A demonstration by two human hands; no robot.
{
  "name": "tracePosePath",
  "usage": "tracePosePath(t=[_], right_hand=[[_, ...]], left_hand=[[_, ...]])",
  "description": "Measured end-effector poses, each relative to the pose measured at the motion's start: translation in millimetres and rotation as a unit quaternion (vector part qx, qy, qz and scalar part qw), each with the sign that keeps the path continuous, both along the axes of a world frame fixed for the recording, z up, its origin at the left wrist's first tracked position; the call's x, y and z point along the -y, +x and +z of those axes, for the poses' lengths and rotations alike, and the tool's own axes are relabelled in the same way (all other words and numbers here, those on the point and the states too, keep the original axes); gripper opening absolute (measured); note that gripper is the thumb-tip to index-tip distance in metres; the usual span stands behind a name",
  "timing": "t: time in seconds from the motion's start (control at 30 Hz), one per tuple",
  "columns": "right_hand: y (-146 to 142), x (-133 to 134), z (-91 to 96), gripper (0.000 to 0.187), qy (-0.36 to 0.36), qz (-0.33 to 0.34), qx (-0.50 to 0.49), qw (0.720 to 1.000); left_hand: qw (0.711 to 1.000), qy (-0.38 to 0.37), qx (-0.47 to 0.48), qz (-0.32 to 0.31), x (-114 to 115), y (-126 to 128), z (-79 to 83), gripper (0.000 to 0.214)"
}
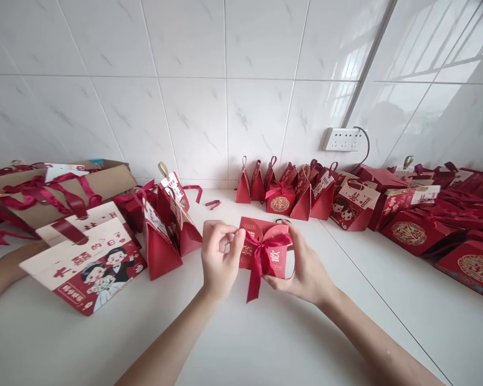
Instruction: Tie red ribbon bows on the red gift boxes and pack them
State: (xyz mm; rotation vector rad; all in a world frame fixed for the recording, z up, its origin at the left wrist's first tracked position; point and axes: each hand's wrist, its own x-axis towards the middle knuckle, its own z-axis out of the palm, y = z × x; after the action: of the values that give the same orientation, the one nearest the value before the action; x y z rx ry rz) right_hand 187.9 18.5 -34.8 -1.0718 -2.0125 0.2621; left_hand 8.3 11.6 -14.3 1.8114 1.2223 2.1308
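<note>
Nearest me, my left hand point(219, 262) pinches the left side of the ribbon bow point(261, 249). My right hand point(308, 271) closes around the right side of the small red gift box point(251, 228) at the centre of the white counter point(265, 343). Left of it stand triangular red boxes point(163, 249). Farther off, a row of red boxes point(282, 195) lines the tiled wall.

You have a single view, from the camera on your head. It faces forward and down over the white desk point(265, 343) toward the tiled wall point(225, 107), whose corner lies to the right. It sits close: your left hand point(219, 262) and right hand point(306, 271), holding the red box point(253, 229), fill the centre, forearms entering from below.
</note>
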Motion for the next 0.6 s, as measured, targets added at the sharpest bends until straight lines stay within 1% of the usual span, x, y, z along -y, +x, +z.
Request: tracePosePath(t=[0.03,0.07,0.13,0.2,0.23,0.3,0.4,0.5,0.57,0.6], right_hand=[[0,-3,-1.8,0.095,-0.041,-0.003,0.017,0.999],[1,-5,-3.4,0.088,-0.085,-0.004,0.028,0.996],[1,-10,-5.5,0.071,-0.159,0.011,0.028,0.987],[2,-13,-6.6,0.059,-0.194,0.036,0.008,0.980],[2,-14,-7.0,0.057,-0.198,0.047,-0.003,0.979],[1,-16,-8.3,0.054,-0.198,0.052,-0.026,0.978],[-3,-21,-11.3,0.052,-0.205,0.052,-0.061,0.975],[-9,-34,-13.6,0.053,-0.212,0.062,-0.102,0.970],[-15,-47,-13.1,0.054,-0.212,0.042,-0.138,0.967],[-19,-55,-11.9,0.055,-0.210,0.022,-0.157,0.965]], left_hand=[[0.996,-0.081,0.029,-0.016,-7,-2,-2.6,0.015],[0.984,-0.165,0.054,-0.040,-13,-4,-5.5,0.018],[0.941,-0.310,0.086,-0.105,-25,-8,-12.5,0.024],[0.911,-0.372,0.096,-0.152,-33,-11,-20.5,0.031],[0.905,-0.380,0.098,-0.163,-36,-13,-24.6,0.034],[0.904,-0.383,0.102,-0.160,-40,-14,-32.7,0.035],[0.912,-0.377,0.097,-0.126,-43,-14,-42.3,0.032],[0.940,-0.320,0.099,-0.062,-44,-15,-45.6,0.030],[0.958,-0.266,0.103,-0.028,-43,-16,-44.7,0.028],[0.965,-0.241,0.100,-0.022,-41,-16,-43.9,0.027]])
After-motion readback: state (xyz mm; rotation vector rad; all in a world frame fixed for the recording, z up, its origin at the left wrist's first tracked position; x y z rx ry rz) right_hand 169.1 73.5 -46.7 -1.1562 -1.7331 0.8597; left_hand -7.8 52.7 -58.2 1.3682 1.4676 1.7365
